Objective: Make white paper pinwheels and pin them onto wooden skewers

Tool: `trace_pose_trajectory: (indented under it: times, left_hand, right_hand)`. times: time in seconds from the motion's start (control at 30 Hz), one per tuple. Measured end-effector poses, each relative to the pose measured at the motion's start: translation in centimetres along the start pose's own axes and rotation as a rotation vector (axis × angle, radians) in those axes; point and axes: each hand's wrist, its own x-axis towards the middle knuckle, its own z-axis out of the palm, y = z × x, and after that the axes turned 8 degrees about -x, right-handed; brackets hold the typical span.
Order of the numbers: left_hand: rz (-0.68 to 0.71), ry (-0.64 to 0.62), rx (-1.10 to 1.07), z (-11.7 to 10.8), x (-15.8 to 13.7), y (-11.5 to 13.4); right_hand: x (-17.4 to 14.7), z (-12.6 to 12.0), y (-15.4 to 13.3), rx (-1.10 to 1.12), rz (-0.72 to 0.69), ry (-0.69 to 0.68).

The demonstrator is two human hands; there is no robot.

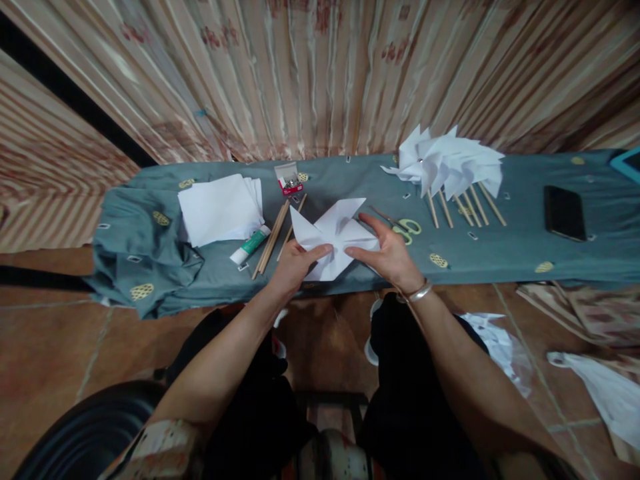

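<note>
- Work surface: the patterned cloth [345, 177] spread beneath and to both sides of the paper pinwheel [337, 230], the landmark for all places below.
- Assembled group: the overlapping pinwheels [457, 157] lay beyond the paper pinwheel and to its right.
- Stock: the white sheets [217, 210] lay in a loose stack to its left.
- Workpiece: you had the paper pinwheel in front of you, over the near part of the cloth, its blades spread around a folded centre. Whether its underside touched the cloth could not be told.
- Handling: the part was judged very light, springy at the folds and soft at the blade tips. Dry paper offered fair grip but was apt to crease or tear. The sound hold was close to the centre, where the folds met; hard pressure on the blade tips was best avoided.
- Left hand [296, 267]: pinched the near-left side, thumb on top beside the centre, most fingers hidden.
- Right hand [393, 257]: held the right side, thumb beside the centre, index finger at the far edge.
- Loose sticks [273, 240]: just left of it.
- Phone [565, 212]: well to its right.
- Scissors [409, 230]: near its right side, past your hand.
- Glue tube [250, 244]: left, past the sticks.
- Red box [289, 179]: beyond and left, open, small metal pieces inside.
</note>
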Motion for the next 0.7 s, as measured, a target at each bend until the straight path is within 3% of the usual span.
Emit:
trace_pose_trajectory:
  times: [0.27,0.57,0.7]
  left_hand:
    - [0.047,0.122,0.01,-0.1,0.3,-0.8]
    - [0.071,0.175,-0.024,0.0,0.5,-1.2]
    - [0.123,0.183,-0.02,-0.3,1.0,-1.1]
  right_hand:
    - [-0.4,0.6,-0.1,-0.116,-0.072,0.009]
    - [-0.9,1.1,-0.4,-0.177,-0.08,-0.018]
    - [-1.0,0.6,-0.8,-0.123,-0.131,0.077]
